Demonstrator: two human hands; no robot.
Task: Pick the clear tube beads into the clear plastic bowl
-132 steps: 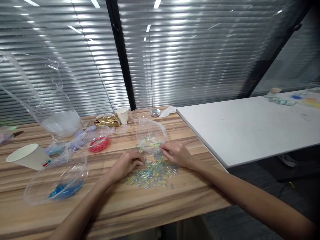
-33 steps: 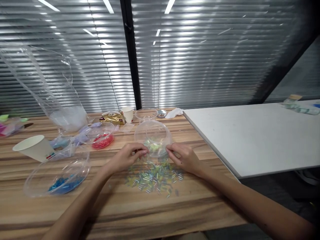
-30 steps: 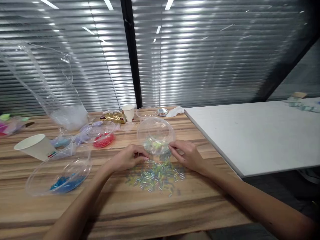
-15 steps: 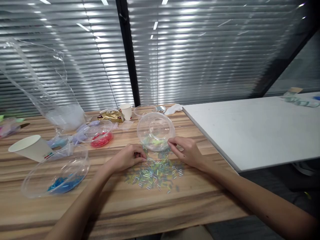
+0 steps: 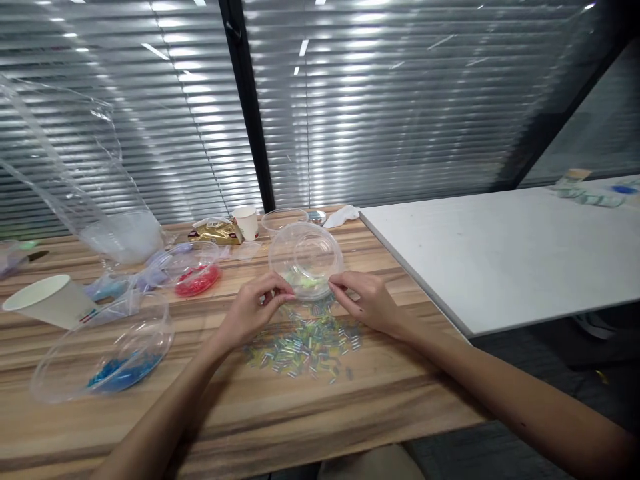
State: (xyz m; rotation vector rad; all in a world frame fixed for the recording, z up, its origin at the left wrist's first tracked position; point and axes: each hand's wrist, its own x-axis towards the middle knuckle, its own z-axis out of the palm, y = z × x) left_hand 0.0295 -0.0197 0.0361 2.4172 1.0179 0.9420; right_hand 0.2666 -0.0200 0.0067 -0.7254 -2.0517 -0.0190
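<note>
A clear plastic bowl point(image 5: 280, 250) is tilted with its mouth toward me, a few yellow-green beads inside its lower part. My right hand point(image 5: 367, 303) pinches the lower right of its rim between thumb and fingertips. At the lower left of the rim, my left hand point(image 5: 260, 307) has thumb and index finger pressed together. Whether they grip the rim or a tiny bead, I cannot tell. Below the bowl, between my wrists, lies a loose spread of small yellow, green and clear tube beads point(image 5: 305, 347) on the wooden table point(image 5: 250, 427).
On the left are a bowl point(image 5: 37, 377) with blue beads point(image 5: 125, 370), a tilted paper cup point(image 5: 50, 300), red beads point(image 5: 197, 280) in another bowl and a large clear bag point(image 5: 120, 233). A gold packet point(image 5: 215, 231) and paper cup point(image 5: 245, 223) stand behind. A white table point(image 5: 500, 260) adjoins on the right.
My left hand has risen from the edge of the bead spread to the bowl's lower left rim. My right hand stays at the bowl. The view has shifted slightly.
</note>
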